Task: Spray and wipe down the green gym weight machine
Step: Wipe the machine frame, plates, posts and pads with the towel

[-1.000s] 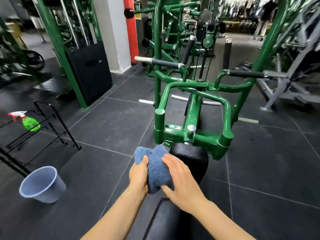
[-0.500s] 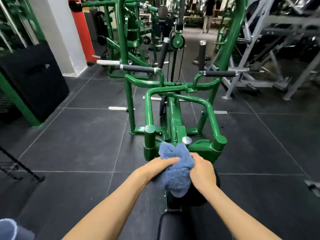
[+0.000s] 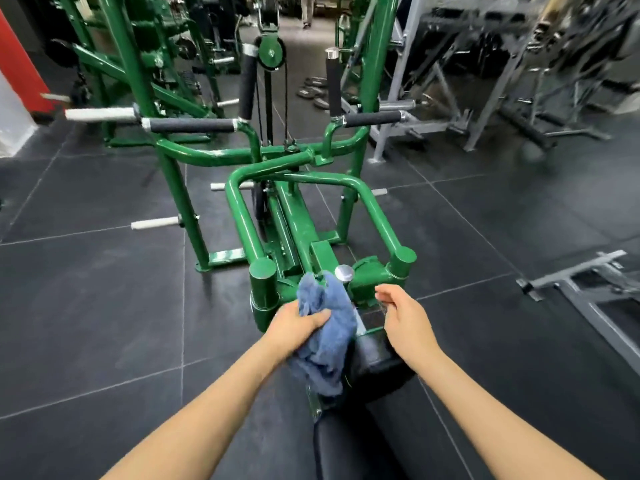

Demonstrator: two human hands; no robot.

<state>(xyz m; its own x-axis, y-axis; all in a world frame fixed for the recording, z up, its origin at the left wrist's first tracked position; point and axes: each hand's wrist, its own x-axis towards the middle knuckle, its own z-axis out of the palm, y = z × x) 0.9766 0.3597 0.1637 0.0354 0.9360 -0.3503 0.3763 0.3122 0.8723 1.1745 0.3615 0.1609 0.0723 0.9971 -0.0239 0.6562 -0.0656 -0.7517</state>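
Gym floor: dark rubber tiles with pale seams, lit from above. Beyond it we note more green frames at upper left, a grey steel rack at upper right, and a red pillar at the left edge. A few weight plates lie on the floor in the aisle, far back.

The green weight machine stands in the centre of our view. Two horizontal black foam grips reach out to either side, two upright ones rise between them, and a pulley with cables hangs above the middle. A bent green tube loops forward and ends in two capped green posts; between the posts sits a round silver knob. A black padded seat lies just below that bracket, nearest to us.

Our left hand grips a bunched blue cloth, fingers curled round its upper half. The top of the cloth touches the green bracket just left of the silver knob; the rest hangs down over the front edge of the black pad.

Our right hand hovers just right of the cloth, above the pad, holding nothing; fingers are loosely curled and slightly motion-blurred. We cannot tell whether it touches the frame. Both forearms are bare.
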